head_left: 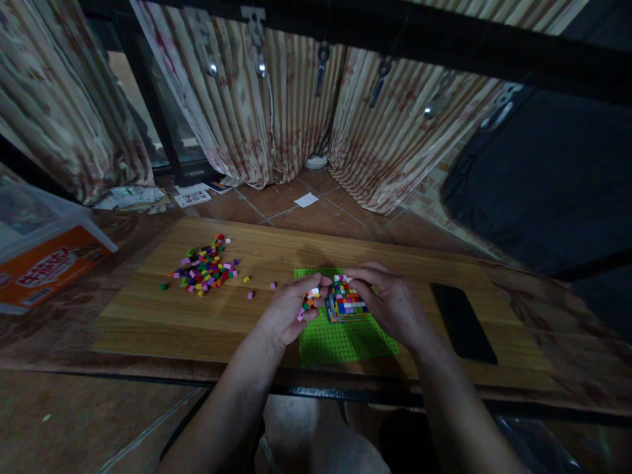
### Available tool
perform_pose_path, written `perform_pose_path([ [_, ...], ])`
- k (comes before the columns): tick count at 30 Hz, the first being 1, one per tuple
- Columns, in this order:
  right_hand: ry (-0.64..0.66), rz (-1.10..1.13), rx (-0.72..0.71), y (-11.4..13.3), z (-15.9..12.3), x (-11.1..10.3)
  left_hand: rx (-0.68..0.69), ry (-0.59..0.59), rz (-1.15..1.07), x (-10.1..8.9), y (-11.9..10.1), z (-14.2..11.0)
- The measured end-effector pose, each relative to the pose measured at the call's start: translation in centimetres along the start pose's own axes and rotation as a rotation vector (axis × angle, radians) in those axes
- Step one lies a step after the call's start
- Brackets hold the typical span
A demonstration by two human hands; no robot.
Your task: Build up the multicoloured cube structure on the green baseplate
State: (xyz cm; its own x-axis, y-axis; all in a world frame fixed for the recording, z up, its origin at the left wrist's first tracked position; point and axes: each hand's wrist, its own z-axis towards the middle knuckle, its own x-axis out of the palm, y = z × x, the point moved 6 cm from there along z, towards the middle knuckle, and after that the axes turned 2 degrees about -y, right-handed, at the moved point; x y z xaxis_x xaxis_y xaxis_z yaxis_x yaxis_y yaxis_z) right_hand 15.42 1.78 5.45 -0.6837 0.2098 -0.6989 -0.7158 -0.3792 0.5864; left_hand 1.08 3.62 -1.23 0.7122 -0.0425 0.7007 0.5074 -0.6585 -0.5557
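A green studded baseplate (340,345) lies on a wooden board, and a stepped block of multicoloured toy bricks (349,303) stands on it. My left hand (289,306) is curled palm-up at the block's left side, cupping several loose small toy bricks (309,301) in white, orange, green and pink. My right hand (390,299) reaches over the block from the right. Its thumb and fingertips are closed together at the upper edge of the block; what they pinch, if anything, is hidden.
A heap of loose coloured bricks (207,268) lies on the left of the wooden board (162,329), with a few strays nearby. A black phone-like slab (464,322) lies on the right. A clear plastic tub with an orange label (54,263) stands far left. Striped curtains (296,112) hang behind.
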Motion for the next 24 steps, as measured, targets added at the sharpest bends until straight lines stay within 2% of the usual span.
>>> perform_pose_path([
  [5,0.021,-0.115,-0.03,0.2,0.3,0.4,0.003,-0.01,0.003,0.0,-0.1,-0.1],
  [11,-0.013,-0.136,-0.111,0.4,0.4,0.6,0.007,-0.021,0.013,0.1,-0.4,-0.4],
  [19,-0.121,-0.045,0.04,-1.1,0.2,0.3,0.017,-0.02,0.014,0.0,-0.4,-0.4],
  [24,-0.131,-0.081,-0.011,-0.7,0.3,0.3,0.02,-0.02,0.019,0.0,-0.4,-0.3],
])
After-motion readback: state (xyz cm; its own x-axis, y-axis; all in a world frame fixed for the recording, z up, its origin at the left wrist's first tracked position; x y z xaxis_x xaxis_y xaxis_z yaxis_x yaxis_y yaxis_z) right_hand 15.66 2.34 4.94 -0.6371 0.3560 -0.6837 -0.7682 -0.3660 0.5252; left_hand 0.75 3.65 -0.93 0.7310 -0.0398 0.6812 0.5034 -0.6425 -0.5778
